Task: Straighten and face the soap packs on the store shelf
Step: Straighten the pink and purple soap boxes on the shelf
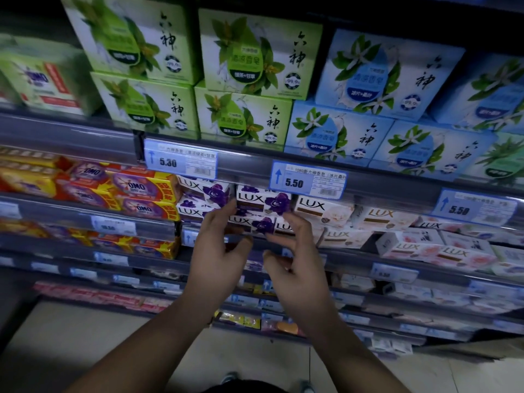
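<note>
Purple LUX soap packs (263, 201) are stacked on the middle shelf, labels facing out, with another purple pack (252, 224) below them. My left hand (218, 251) reaches up with its fingertips touching the left side of this stack. My right hand (297, 259) is raised at the stack's right side, index finger by the lower pack's right end. Both thumbs hang free below the shelf rail (255, 239), and neither hand holds anything. White LUX packs (323, 208) sit to the right, and pink LUX packs (436, 248) lie askew further right.
Yellow and purple OMO packs (136, 191) fill the shelf to the left. Green boxes (243, 114) and blue boxes (340, 134) stand on the shelf above, behind price tags (307, 180). Lower shelves hold more small packs. The tiled floor (85, 336) lies below.
</note>
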{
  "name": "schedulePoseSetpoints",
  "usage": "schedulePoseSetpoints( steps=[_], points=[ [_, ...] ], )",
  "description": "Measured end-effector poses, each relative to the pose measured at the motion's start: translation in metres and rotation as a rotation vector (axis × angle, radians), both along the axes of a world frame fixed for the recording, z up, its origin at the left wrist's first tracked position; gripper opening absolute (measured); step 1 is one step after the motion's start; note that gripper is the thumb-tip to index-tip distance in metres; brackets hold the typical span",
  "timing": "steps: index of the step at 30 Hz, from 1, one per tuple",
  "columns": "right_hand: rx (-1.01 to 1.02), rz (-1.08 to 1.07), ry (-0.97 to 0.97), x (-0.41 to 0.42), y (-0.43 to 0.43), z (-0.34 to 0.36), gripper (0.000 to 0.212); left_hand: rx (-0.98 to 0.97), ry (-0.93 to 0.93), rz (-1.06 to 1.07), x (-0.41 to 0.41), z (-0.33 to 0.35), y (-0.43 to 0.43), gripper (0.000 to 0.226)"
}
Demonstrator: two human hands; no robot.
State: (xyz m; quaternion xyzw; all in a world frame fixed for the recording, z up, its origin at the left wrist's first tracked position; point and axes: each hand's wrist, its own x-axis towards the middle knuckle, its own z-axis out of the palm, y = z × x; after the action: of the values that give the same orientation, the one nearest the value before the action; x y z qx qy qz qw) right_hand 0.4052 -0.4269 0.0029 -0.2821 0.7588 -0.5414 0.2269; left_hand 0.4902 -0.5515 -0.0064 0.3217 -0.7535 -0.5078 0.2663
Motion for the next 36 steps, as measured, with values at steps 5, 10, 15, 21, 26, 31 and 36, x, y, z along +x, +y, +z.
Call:
schedulePoseSetpoints(
  steps=[5, 10, 15, 21, 26, 31, 36],
  points=[
    [-0.085, -0.092, -0.02, 0.004, -0.001, 0.001, 0.065, 0.004, 0.087, 0.0, 0.011, 0.0, 0.0, 0.051],
    [-0.188, -0.163, 0.062, 0.016, 0.016, -0.004, 0.044, 0.051, 0.228, -0.02, 0.028, -0.001, 0.004, 0.023],
    [-0.228, -0.18, 0.039, 0.021, 0.028, -0.007, 0.013, 0.103, 0.263, -0.18, 0.038, -0.004, -0.002, 0.021],
    [-0.346, -0.128, -0.07, 0.025, 0.031, -0.006, 0.024, 0.189, 0.305, -0.167, 0.048, 0.0, -0.007, 0.031],
    [-0.316, -0.143, -0.067, 0.026, 0.032, -0.002, 0.027, 0.254, 0.316, -0.144, 0.048, 0.004, -0.003, 0.033],
    [-0.252, -0.194, -0.155, 0.027, 0.028, 0.01, 0.025, 0.262, 0.324, -0.19, 0.056, 0.014, -0.002, 0.037],
    [-0.242, -0.225, -0.474, 0.026, 0.021, 0.018, 0.036, 0.198, 0.35, -0.24, 0.056, 0.017, -0.008, 0.028]
  ],
)
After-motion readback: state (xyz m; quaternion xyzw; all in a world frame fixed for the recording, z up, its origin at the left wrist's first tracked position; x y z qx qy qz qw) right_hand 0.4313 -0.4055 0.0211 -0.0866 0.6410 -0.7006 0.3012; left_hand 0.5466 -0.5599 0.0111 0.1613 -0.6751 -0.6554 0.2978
